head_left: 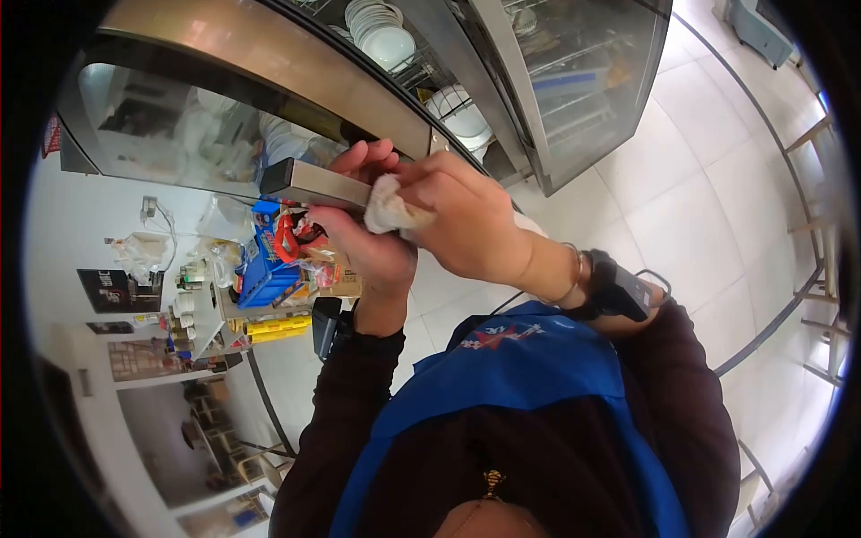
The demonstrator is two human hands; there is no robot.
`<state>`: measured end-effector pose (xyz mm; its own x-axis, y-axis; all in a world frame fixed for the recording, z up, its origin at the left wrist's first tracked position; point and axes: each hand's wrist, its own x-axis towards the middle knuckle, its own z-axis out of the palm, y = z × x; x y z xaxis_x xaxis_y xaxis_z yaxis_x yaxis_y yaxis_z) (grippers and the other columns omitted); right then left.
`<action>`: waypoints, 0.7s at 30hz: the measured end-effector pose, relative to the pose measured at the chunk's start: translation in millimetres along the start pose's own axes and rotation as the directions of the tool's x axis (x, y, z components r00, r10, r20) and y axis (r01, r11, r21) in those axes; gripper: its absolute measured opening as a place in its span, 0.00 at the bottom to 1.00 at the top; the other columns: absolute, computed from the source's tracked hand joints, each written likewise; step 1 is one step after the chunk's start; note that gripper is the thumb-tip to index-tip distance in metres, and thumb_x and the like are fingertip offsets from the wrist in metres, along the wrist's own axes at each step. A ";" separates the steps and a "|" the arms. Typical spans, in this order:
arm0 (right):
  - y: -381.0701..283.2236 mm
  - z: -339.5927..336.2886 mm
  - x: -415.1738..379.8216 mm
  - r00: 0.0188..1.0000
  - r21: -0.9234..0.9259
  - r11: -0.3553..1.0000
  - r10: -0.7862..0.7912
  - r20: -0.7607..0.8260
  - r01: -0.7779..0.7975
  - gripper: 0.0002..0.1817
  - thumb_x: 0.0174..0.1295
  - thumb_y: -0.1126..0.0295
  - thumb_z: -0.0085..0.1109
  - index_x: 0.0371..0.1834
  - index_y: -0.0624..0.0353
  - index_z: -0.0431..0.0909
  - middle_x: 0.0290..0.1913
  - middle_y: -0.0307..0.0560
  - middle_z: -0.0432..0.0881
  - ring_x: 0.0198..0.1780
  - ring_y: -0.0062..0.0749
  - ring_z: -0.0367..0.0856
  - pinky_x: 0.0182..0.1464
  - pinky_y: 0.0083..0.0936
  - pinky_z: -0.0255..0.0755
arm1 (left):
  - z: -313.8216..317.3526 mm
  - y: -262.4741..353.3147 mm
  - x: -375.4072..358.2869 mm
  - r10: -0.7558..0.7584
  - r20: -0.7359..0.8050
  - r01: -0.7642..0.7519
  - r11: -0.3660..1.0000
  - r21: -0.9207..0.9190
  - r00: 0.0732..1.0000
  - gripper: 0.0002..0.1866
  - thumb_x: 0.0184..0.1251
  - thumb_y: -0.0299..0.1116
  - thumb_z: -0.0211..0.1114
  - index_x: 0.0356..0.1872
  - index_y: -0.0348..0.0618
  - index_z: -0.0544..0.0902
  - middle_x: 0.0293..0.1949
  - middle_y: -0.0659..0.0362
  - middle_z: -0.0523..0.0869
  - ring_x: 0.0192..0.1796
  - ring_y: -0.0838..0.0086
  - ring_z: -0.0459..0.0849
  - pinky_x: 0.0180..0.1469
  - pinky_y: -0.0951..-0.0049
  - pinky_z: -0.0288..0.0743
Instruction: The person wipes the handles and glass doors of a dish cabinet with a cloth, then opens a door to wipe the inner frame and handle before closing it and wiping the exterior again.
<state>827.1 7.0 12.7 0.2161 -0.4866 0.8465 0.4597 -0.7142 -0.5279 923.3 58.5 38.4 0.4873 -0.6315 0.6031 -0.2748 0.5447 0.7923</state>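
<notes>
A flat silver metal bar with a black end cap [316,184] lies between the fingers and thumb of my left hand [384,255], closed around it. Its kind does not show. My right hand [466,211] is closed on a crumpled whitish cloth [391,206], which sits against the bar's near end. The bar overlaps the lower edge of the glass-fronted cabinet [215,134] in this view. Folds of the cloth and my right hand hide the rest of that end.
An open glass door [592,81] stands out at upper right. Stacked white bowls [387,47] and plates [459,115] fill wire racks inside. To the left, a blue box [267,260] and yellow packs [278,329] are on a cluttered table. Chairs [821,296] line the far right.
</notes>
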 end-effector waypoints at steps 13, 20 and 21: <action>7.9 -2.7 -6.4 0.989 -0.158 0.978 -0.121 0.088 0.134 0.11 0.41 0.80 0.58 0.31 0.60 0.72 0.38 0.49 0.74 0.36 0.44 0.76 0.36 0.29 0.72 | -1.6 -1.0 -2.8 -0.044 0.006 0.045 0.998 -0.045 0.999 0.40 0.63 0.67 0.30 0.51 0.37 0.70 0.46 0.52 0.77 0.44 0.68 0.75 0.49 0.68 0.70; 11.2 -13.6 -8.2 0.979 -0.174 0.973 -0.123 0.163 0.151 0.11 0.42 0.79 0.57 0.32 0.59 0.71 0.37 0.47 0.73 0.36 0.42 0.76 0.34 0.29 0.71 | 0.7 -5.0 -1.0 0.018 0.006 -0.018 1.000 -0.017 1.000 0.39 0.65 0.66 0.30 0.51 0.38 0.70 0.45 0.52 0.77 0.45 0.68 0.75 0.47 0.67 0.71; 7.0 -11.7 1.6 0.984 -0.168 0.976 -0.116 0.135 0.138 0.12 0.42 0.79 0.58 0.32 0.59 0.71 0.37 0.47 0.73 0.36 0.42 0.76 0.34 0.29 0.72 | 1.7 -5.1 0.3 0.022 0.008 -0.022 1.000 -0.021 1.000 0.39 0.65 0.66 0.30 0.51 0.38 0.70 0.45 0.52 0.77 0.45 0.68 0.75 0.47 0.67 0.71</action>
<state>820.6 -4.6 9.6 0.2752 -0.3281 0.9037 0.3336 -0.8490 -0.4099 923.5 54.5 34.7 0.4748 -0.6236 0.6210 -0.2682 0.5696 0.7769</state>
